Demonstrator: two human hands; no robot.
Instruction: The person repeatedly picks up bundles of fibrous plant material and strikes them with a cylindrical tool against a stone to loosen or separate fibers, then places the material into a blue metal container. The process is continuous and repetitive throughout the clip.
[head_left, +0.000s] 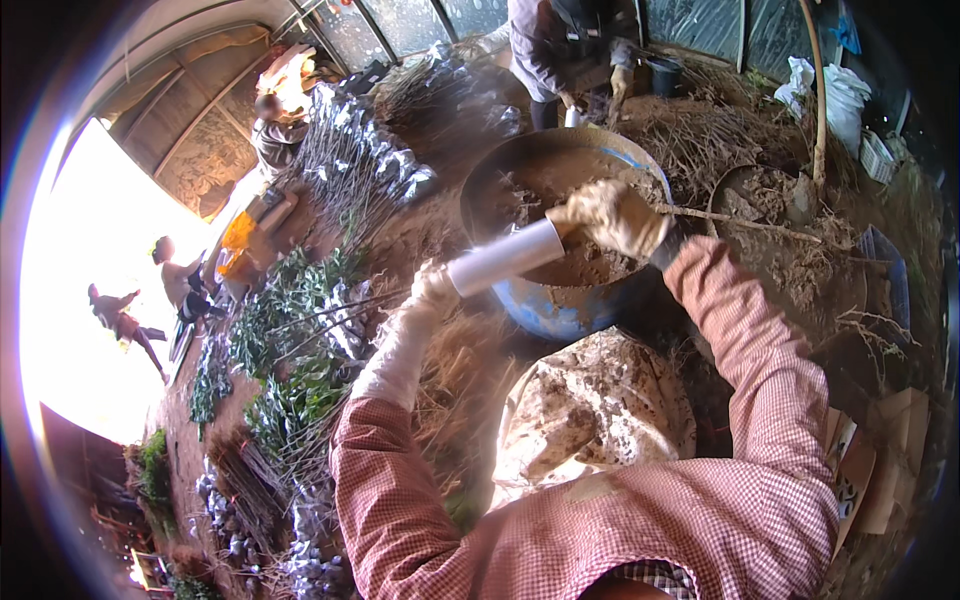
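A grey-white cylinder (506, 258), like a pipe or a roll of film, spans the gap between my hands. My gloved left hand (435, 289) is at its left end, with thin stems beside the hand; whether the fingers hold the stems cannot be told. Around the right end closes my muddy gloved right hand (619, 217), above a large blue tub (547, 307) of brown mud. A thin stick or root (742, 221) reaches out to the right from behind that hand. Mud-stained cloth (600, 405) covers my lap.
Foil-wrapped sapling bundles (360, 142) and leafy plants (285, 315) lie to the left. Beyond the tub a co-worker (570, 52) bends over; several people are at far left. At right stand a round container of muddy roots (757, 195), a wooden pole (819, 97) and cardboard (896, 457).
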